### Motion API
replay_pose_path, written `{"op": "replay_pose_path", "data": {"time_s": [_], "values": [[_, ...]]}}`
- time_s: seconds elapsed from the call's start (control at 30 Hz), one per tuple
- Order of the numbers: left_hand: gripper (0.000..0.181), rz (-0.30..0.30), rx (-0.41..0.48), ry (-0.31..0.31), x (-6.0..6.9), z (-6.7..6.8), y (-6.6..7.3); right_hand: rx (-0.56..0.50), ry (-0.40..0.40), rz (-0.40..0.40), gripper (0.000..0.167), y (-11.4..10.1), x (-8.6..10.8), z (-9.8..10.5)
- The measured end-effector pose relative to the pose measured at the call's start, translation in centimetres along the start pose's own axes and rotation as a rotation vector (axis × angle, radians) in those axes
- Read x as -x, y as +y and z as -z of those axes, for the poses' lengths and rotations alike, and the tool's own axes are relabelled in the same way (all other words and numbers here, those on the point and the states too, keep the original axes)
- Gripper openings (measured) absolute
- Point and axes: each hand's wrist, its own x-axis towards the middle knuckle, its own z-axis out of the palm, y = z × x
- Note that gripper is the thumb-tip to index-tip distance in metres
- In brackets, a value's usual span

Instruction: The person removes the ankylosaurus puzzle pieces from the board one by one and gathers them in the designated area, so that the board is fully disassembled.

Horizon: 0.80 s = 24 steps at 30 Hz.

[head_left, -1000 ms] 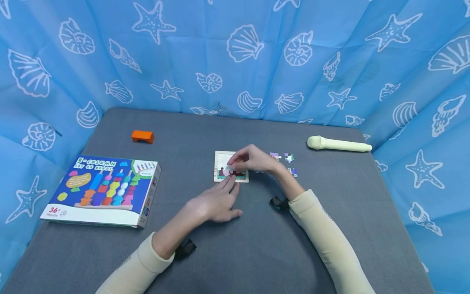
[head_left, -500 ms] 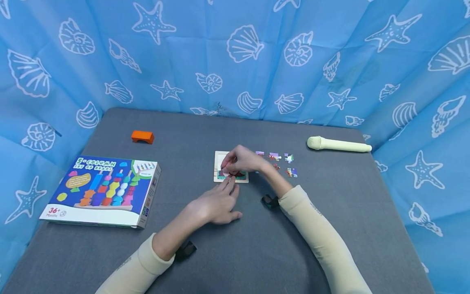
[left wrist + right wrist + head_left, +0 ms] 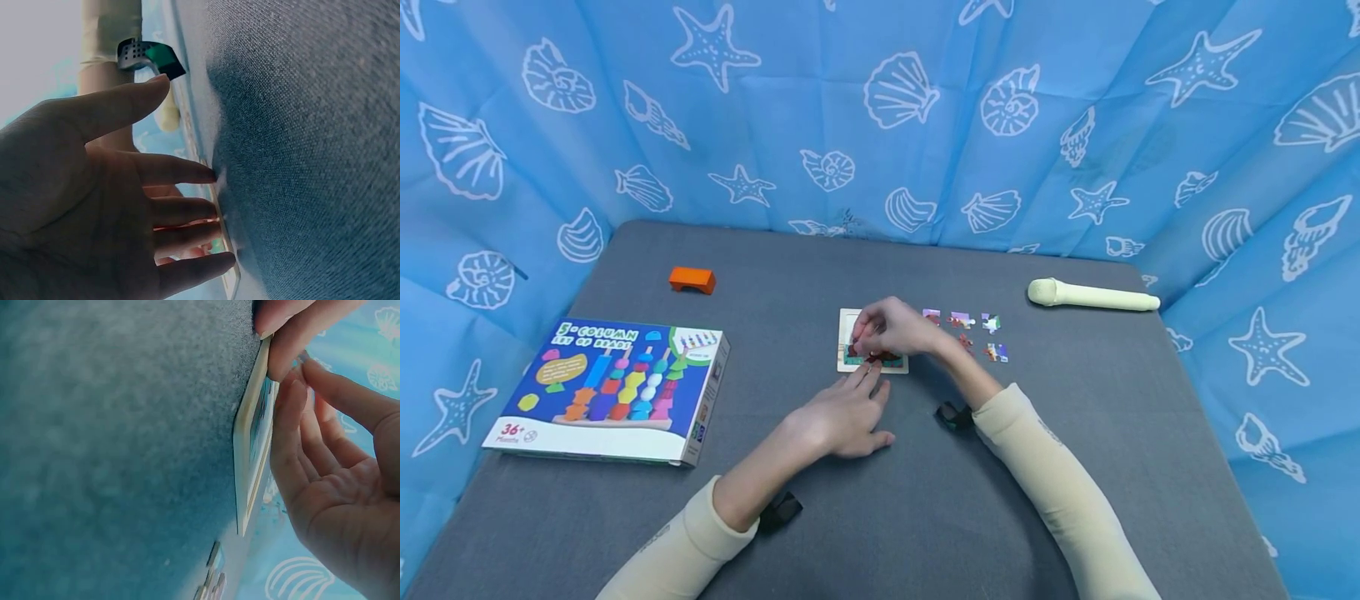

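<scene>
A small puzzle board [image 3: 842, 367] with a pale frame lies flat at the table's middle, its lower part filled with coloured pieces. My left hand [image 3: 842, 417] rests with spread, fairly straight fingers on the board's near edge, fingertips touching the frame. Above the board, my right hand [image 3: 898, 327] pinches a small puzzle piece [image 3: 304, 357] between thumb and fingers; the fingers cover most of it. Several loose puzzle pieces [image 3: 960, 320] lie right of the board, some partly behind the right wrist. In the left wrist view, the left thumb stands apart from the fingers.
A bead-set box [image 3: 602, 392] lies at the left, with an orange arch block [image 3: 692, 279] behind it. A pale green toy microphone [image 3: 1093, 295] lies at the back right. A blue shell-print curtain [image 3: 880, 125] surrounds the grey table [image 3: 925, 517].
My right hand has moved left over the board with the puzzle piece, uncovering more loose pieces, then stays nearly still. My left hand has held its place.
</scene>
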Motion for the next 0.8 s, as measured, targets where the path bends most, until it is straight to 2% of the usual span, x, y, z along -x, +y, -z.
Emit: {"op": "replay_pose_path", "data": {"time_s": [0.17, 0.4, 0.8], "values": [[0.08, 0.007, 0.019, -0.007, -0.1, 0.0, -0.1, -0.047, 0.051, 0.0, 0.01, 0.2, 1.1, 0.6], [0.08, 0.003, 0.014, 0.016, -0.1, -0.1, -0.1, -0.082, 0.098, -0.063, 0.014, 0.6, 3.4, 2.1], [0.08, 0.008, 0.01, 0.014, -0.2, 0.0, -0.1, -0.089, 0.086, -0.146, 0.018, 2.4, 8.4, 3.8]]}}
